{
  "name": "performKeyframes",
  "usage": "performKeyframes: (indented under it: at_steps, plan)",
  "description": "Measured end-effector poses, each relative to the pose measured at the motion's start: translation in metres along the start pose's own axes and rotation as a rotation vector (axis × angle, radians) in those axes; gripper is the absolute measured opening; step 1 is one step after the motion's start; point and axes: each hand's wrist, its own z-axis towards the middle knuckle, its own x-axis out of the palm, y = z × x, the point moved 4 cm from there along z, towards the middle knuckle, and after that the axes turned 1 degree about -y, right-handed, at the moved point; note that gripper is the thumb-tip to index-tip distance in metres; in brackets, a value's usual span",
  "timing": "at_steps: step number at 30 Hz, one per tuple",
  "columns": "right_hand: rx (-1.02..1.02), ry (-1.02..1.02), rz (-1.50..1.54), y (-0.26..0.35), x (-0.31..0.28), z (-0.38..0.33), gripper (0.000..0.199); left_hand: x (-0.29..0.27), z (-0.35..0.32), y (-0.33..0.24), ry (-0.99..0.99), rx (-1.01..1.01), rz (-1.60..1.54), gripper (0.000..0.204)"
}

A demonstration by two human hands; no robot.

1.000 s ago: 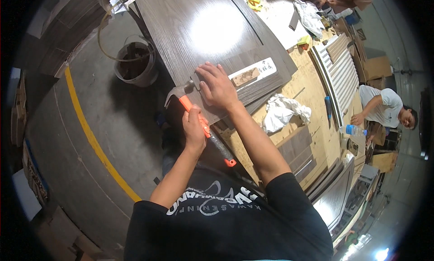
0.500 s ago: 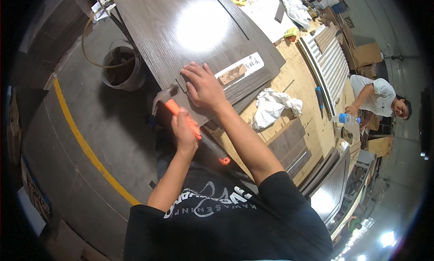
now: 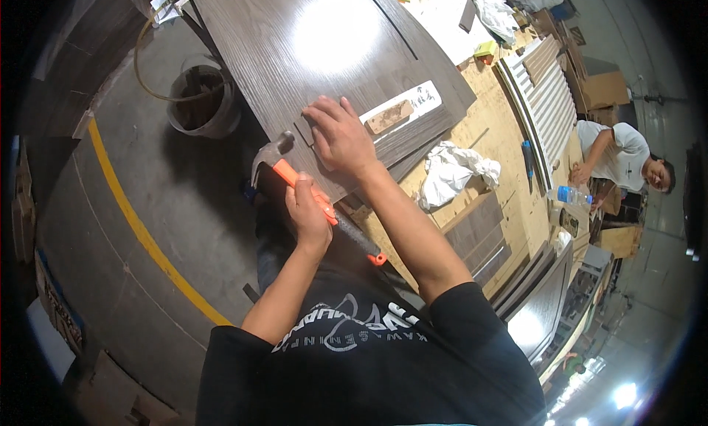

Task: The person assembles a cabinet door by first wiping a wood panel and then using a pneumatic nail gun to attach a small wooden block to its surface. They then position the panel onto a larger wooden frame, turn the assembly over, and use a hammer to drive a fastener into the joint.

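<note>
My left hand (image 3: 310, 210) is closed around the orange and black handle of a claw hammer (image 3: 283, 171). The hammer's metal head is up beside the near left edge of a dark wood-grain panel (image 3: 273, 64), and its handle end points down toward my shirt. Flat on the near end of that panel lies my right hand (image 3: 342, 137), fingers stretched out. A short dark strip (image 3: 304, 131) shows by its fingertips at the panel edge; part of it is hidden. Just right of the hand are a white label strip (image 3: 424, 96) and a small brown block (image 3: 389, 118).
A crumpled white cloth (image 3: 459, 177) and a blue-handled screwdriver (image 3: 527, 160) lie on the plywood bench (image 3: 509, 212). A bucket (image 3: 200, 105) stands on the floor to the left. Across the bench, a person in a white shirt (image 3: 621, 157) is near a water bottle (image 3: 574, 195).
The hammer head, blurred before, is now sharp and slightly lower and closer to the panel edge. My right hand stays on the panel; the whole view has shifted a little.
</note>
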Motion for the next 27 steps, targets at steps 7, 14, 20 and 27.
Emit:
performKeyframes:
  at_steps: [7,14,20,27]
  plan:
    - [-0.005,0.012,-0.005,-0.0022,0.0018,0.0001,0.033,-0.0016,-0.0019,0.0001,-0.013,0.019,0.028,0.028]
    - [0.006,0.02,-0.001,-0.0027,0.0026,-0.0011,0.035,-0.0031,-0.0014,-0.0018,0.035,-0.003,0.069,0.026]
    - [0.009,0.017,-0.002,-0.0035,0.0017,-0.0009,0.036,-0.0001,-0.002,0.0034,0.031,0.02,0.047,0.026]
    - [0.02,0.011,-0.006,-0.0038,0.0015,-0.0011,0.035,-0.0011,-0.004,-0.0003,0.135,0.016,0.056,0.028]
